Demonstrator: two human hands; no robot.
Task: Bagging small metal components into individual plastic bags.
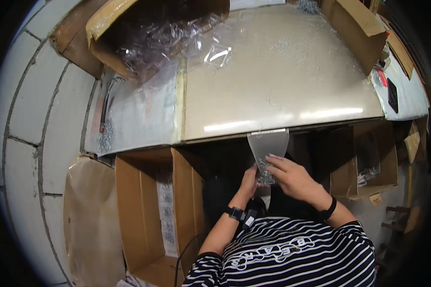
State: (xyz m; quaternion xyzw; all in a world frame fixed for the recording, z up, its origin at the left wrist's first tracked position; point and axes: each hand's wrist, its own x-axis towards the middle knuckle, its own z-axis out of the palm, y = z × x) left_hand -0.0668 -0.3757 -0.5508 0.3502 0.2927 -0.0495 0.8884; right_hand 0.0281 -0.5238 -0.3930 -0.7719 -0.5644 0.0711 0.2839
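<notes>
A translucent grey plastic piece [267,146], wide at the top and narrower below, stands between my hands at the front edge of the table. Small shiny metal bits [265,165] show at its lower part. My left hand [247,182] holds the lower left side of the piece, its fingers partly hidden behind it. From the right, my right hand [292,177] lays its outstretched fingers over the front of the piece, by the metal bits.
A tipped cardboard box [100,48] spills clear plastic pieces [177,40] onto the table [282,86]. Loose metal bits [105,136] lie at the left. Below are an open carton [143,215] and a smaller box [342,162]. A black phone-like object [392,94] lies far right.
</notes>
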